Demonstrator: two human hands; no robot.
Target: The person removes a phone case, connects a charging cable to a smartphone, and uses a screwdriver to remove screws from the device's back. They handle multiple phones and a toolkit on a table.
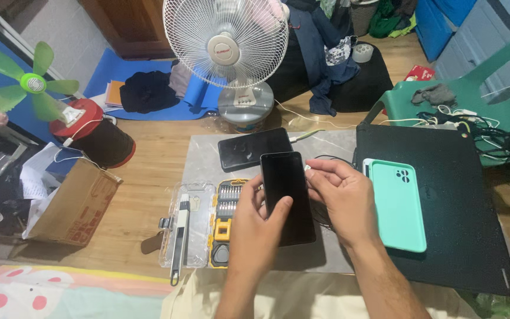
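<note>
— Left hand (259, 223) first: how does it sit?

— Forearm comes up from the lower edge, palm turned inward, fingers curled round the left edge of a black phone (287, 198). The thumb lies across the dark screen near its middle, so the hand is closed around the phone and holds it.

— And the right hand (342, 199)?

— It reaches in from the lower right, knuckles up, fingers bent and gathered at the phone's upper right edge. Thumb and forefinger seem to pinch something small and pale there; I cannot tell what.

— Where is the phone itself?

— Between both hands, above a grey mat (205, 155). A second dark phone (246, 147) lies just beyond the fingertips, an open screwdriver bit case (226, 218) just left of the left hand, and a mint phone case (395, 204) right of the right hand on a black board (461, 207).
</note>
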